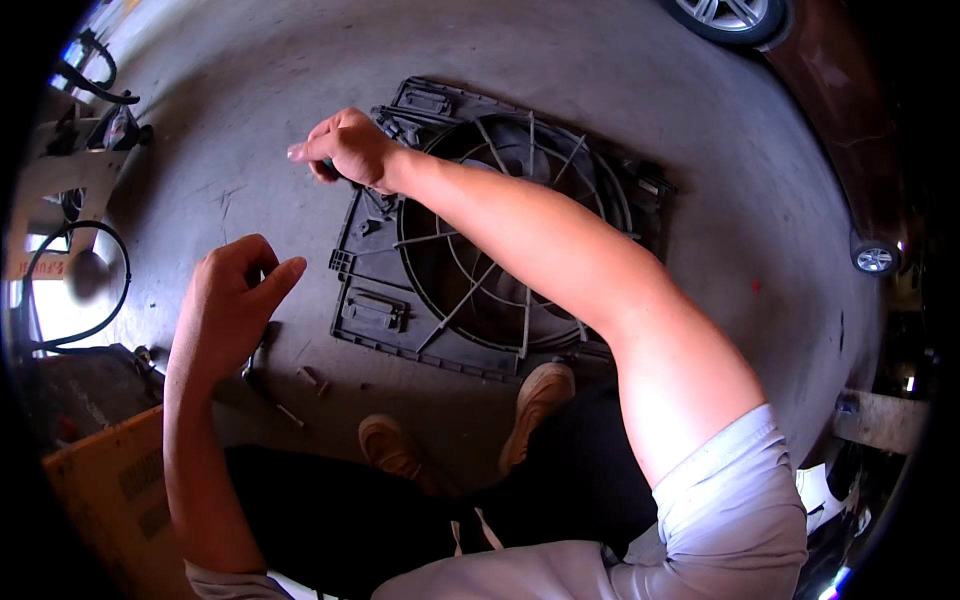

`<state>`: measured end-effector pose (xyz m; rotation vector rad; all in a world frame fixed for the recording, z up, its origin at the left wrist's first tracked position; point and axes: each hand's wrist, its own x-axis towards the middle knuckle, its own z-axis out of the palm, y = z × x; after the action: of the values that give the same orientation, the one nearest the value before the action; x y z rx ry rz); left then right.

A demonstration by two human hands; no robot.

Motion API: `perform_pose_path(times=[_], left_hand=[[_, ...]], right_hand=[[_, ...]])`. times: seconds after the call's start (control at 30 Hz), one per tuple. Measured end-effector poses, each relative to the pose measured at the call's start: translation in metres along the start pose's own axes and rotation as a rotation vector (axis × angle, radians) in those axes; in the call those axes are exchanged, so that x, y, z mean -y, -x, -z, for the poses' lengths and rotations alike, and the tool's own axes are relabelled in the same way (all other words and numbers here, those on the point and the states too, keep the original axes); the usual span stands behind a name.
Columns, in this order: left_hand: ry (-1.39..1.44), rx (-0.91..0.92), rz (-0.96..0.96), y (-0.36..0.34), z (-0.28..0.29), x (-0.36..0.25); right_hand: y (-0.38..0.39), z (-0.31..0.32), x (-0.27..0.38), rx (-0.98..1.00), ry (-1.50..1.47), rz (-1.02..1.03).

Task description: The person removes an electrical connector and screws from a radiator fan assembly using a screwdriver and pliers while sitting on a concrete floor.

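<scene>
Fan [468, 297] is overlapped by the right hand [350, 150], whose grip cannot be told; left hand [225, 300] is held unclenched; 1 panel [42, 268] is lettered in red.

Your right arm [560, 235] covers part of the fan [375, 250], hiding some spokes and frame; blades too dark to make out. Your right hand [348, 155] mostly hides a small dark bit [331, 168], can't tell what it is or if you're gripping it. Your left hand [235, 285] has some fingers tucked out of sight, contents unclear, and overlaps the wrench [255, 370] area. Your trousers [570, 440] hide the shoe [540, 395] heels. Wheel [735, 12] cut by top edge, car [835, 110] and box [110, 480] lost in black rim. Red speck [756, 287] too small to tell
</scene>
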<state>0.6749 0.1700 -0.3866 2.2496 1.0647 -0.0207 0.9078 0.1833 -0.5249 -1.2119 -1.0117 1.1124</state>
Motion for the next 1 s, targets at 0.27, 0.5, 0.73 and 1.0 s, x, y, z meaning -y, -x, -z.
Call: perform_pose_path(times=[0.27,0.5,0.73,1.0], left_hand=[[-0.002,0.005,-0.007,0.004,0.008,-0.002],[-0.037,-0.011,-0.039,-0.001,0.003,0.01],[-0.041,0.008,0.002,-0.002,0.003,0.0],[-0.082,-0.021,0.008,-0.004,0.005,0.012]], right_hand=[[0.01,0.011,0.063,0.065,1.398,0.006],[0.017,0.028,0.043,0.316,1.238,0.441],[0.028,0.016,0.064,0.331,1.492,0.031],[0.04,0.002,0.075,0.269,1.509,-0.003]])
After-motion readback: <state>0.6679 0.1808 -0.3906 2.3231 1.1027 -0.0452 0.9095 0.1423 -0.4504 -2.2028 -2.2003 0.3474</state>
